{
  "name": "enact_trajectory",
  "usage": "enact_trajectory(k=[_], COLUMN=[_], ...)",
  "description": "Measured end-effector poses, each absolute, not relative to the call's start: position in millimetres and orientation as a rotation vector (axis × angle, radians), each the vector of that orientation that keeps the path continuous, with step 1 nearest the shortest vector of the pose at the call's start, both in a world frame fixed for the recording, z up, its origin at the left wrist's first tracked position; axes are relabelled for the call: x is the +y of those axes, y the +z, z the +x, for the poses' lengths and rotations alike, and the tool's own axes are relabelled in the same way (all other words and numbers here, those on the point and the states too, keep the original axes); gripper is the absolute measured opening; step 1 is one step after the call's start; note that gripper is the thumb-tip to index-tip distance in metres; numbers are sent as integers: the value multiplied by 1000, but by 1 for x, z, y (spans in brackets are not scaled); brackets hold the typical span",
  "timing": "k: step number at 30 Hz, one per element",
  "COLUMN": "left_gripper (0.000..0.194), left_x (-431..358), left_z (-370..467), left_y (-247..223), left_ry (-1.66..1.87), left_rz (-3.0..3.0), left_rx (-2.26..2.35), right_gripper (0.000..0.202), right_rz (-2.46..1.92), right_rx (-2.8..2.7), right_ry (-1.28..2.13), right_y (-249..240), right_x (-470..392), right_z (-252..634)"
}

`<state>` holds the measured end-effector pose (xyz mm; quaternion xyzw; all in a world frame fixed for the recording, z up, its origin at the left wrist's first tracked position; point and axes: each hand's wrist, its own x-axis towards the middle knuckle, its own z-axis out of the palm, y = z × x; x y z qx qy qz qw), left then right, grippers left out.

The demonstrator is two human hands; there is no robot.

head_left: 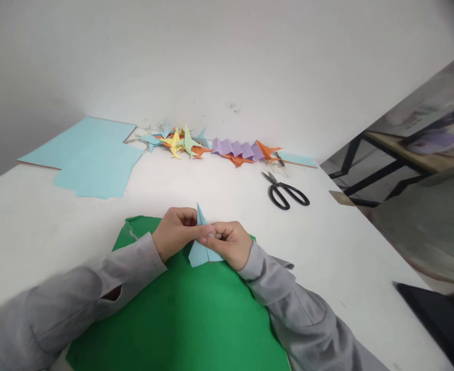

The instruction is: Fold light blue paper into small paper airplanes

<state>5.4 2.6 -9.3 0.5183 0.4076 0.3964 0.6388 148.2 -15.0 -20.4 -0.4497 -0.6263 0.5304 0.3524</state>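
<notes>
A light blue folded paper [199,254] with a thin upright point is between my two hands, above a green mat [180,314]. My left hand [176,231] pinches it from the left, thumb laid across its middle. From the right, my right hand [230,242] grips the same paper, its thumb and fingers meeting close to the left thumb. The thumbs hide part of the folds. Two wider flaps spread out below the fingers.
Light blue paper sheets [95,165] lie at the back left. Folded paper figures [176,141] and a purple pleated strip [237,148] line the wall. Black-handled scissors [283,190] lie at the right. A dark flat object [423,314] sits at the table's right edge.
</notes>
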Motion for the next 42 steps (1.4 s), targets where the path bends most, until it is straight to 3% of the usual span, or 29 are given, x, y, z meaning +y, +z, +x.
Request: enact_trajectory(k=[17,25,42], left_gripper=[30,19,19], left_x=[3,3,2], left_z=[5,4,3], left_y=[-8,-9,-9], left_ry=[1008,970,913], left_rz=[929,1059,1080], left_rx=[977,866,892], right_gripper=[32,32,43], right_rz=[-1242,-1275,-1243], right_rx=[-1376,-1405,-1534], right_ry=[1626,1593,1542], right_y=[-14,-15,-13], right_x=[-15,-16,-19], right_z=[149,149,150])
